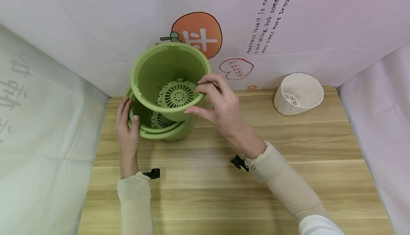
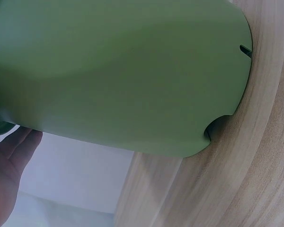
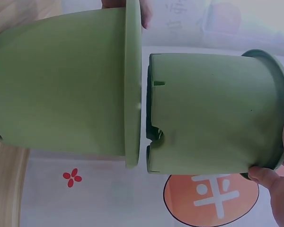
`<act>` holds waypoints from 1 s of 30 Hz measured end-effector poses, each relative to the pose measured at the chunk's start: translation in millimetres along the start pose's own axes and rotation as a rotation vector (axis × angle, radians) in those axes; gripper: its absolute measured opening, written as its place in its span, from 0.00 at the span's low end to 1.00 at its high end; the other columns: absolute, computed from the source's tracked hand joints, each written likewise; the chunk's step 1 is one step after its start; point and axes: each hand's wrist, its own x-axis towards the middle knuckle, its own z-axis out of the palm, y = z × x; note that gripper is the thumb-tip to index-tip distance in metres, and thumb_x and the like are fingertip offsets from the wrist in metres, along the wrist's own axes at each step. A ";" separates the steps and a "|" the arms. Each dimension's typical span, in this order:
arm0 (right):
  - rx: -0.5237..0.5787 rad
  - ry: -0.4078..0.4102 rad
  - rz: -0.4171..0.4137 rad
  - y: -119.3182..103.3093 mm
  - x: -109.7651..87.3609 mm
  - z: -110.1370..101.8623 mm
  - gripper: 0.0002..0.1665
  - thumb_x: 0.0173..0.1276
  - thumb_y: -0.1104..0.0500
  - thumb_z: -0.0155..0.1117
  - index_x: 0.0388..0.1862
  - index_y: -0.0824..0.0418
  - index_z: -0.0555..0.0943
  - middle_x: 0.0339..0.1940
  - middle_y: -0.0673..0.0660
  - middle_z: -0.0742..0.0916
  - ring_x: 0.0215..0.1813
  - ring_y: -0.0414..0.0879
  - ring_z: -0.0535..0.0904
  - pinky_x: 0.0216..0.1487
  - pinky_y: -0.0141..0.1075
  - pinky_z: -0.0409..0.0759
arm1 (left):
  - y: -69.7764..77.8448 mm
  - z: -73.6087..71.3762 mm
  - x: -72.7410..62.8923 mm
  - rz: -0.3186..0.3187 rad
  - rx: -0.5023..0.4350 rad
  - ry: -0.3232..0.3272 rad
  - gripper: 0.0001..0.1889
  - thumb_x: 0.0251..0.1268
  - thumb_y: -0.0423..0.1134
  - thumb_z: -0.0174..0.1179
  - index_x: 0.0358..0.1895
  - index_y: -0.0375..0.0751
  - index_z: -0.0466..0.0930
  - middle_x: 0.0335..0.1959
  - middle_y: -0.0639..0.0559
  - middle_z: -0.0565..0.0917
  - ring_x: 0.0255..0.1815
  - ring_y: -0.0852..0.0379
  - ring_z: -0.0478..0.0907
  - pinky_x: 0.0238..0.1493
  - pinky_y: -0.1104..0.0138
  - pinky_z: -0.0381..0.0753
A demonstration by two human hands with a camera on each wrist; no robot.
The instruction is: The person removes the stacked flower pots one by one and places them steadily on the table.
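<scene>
Upper green pot: the upper green pot (image 1: pixel 173 73) hangs in the air above the lower one, mouth upward, with slots and round holes in its floor; the right wrist view shows a narrow gap between its notched base and the rim beneath.
Right hand: the right hand (image 1: pixel 222 108) grips the upper pot's rim on the near right side, thumb low on the outside, the other fingers bent over the edge.
Lower green pot: the lower green pot (image 1: pixel 183 129) stands upright on the table, at the far left; a second rim line shows just inside its rim, though whether this is a nested pot or a step in the wall cannot be told.
Left hand: the left hand (image 1: pixel 127 131) holds the lower pot's rim at its left side, fingers outside, thumb tip over the edge.
Base notches: in the left wrist view, cut-outs open in the lower pot's bottom edge, next to the wood.
White pot: a white pot (image 1: pixel 283 102) with a perforated floor stands at the far right, well apart from both hands.
Table: a wood-grained table (image 1: pixel 205 188) bears the lower and white pots.
Backdrop: a pale printed cloth (image 1: pixel 307 25) hangs behind, with orange fruit shapes, lettering and a red heart.
</scene>
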 end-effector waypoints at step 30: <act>-0.031 0.082 0.142 14.2 -11.1 -35.3 0.31 0.50 0.40 0.75 0.33 0.67 0.83 0.42 0.64 0.82 0.48 0.55 0.81 0.59 0.40 0.78 | -1.7 0.0 -2.1 -0.007 -0.026 -0.009 0.28 0.71 0.40 0.48 0.65 0.20 0.68 0.69 0.28 0.67 0.72 0.33 0.60 0.75 0.54 0.56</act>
